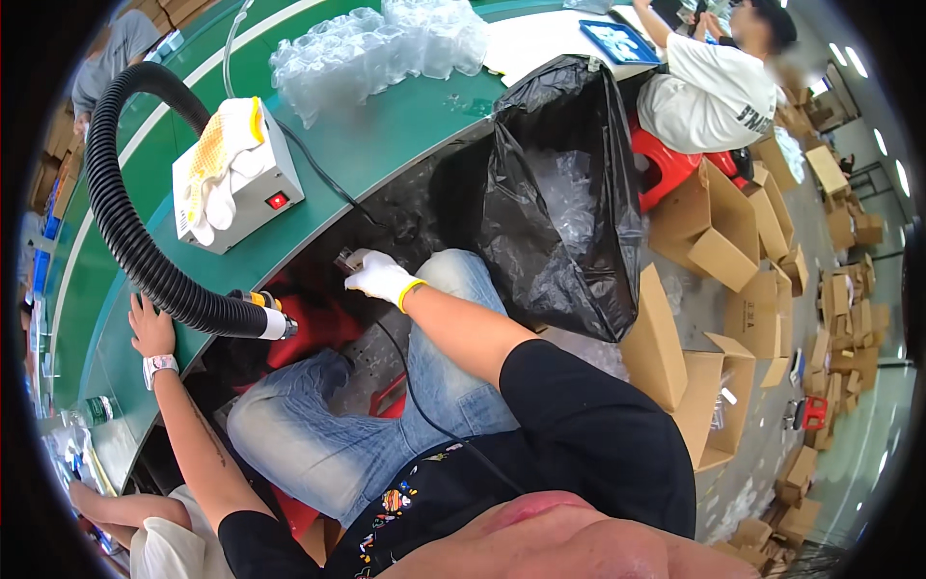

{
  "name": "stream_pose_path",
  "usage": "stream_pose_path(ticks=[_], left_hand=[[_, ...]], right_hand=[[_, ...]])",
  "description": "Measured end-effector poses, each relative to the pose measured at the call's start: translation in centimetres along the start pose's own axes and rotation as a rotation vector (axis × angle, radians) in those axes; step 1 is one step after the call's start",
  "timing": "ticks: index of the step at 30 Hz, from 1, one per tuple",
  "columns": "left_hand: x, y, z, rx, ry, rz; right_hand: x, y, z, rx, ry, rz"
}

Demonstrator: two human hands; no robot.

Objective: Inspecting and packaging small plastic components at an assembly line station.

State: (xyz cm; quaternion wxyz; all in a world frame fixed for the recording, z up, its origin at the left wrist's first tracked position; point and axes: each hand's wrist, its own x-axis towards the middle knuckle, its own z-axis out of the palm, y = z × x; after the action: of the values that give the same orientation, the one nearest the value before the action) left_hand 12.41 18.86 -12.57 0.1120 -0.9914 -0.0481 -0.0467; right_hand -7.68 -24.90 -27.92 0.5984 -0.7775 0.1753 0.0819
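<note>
My left hand (152, 328), bare with a watch on the wrist, lies flat on the edge of the green table (338, 207), fingers spread. My right hand (381, 278) wears a white glove with a yellow cuff and is over the gap between my knees and the table. Its fingers close round a small, shiny, dark greyish thing (343, 259) whose kind I cannot make out. Above my left hand arches a black corrugated hose (121, 207). Near it stands a light grey box (260, 203) with a red switch, a white and yellow glove (220, 164) draped over it.
A black plastic bag (521, 222) holding clear plastic hangs right of my knees. Clear plastic packs (371, 58) and a blue tray (617, 42) lie at the table's far side. Open cardboard boxes (709, 227) stand on the right. A co-worker in a white shirt (709, 92) sits far right.
</note>
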Motion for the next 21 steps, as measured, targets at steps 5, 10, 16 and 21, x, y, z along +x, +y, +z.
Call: stream_pose_path(ticks=[5, 10, 16, 21], left_hand=[[-0.55, 0.32, -0.6, -0.132, 0.085, 0.017], [-0.71, 0.52, -0.78, -0.091, 0.041, 0.01], [-0.64, 0.21, -0.26, -0.192, 0.102, -0.013], [-0.47, 0.08, -0.04, -0.095, 0.055, 0.017]], right_hand=[[-0.13, -0.17, 0.06, -0.036, -0.039, 0.08], [-0.33, -0.05, -0.02, -0.086, -0.024, -0.005], [-0.2, -0.4, 0.24, -0.081, -0.044, 0.034], [0.25, -0.16, 0.49, -0.096, -0.046, 0.042]])
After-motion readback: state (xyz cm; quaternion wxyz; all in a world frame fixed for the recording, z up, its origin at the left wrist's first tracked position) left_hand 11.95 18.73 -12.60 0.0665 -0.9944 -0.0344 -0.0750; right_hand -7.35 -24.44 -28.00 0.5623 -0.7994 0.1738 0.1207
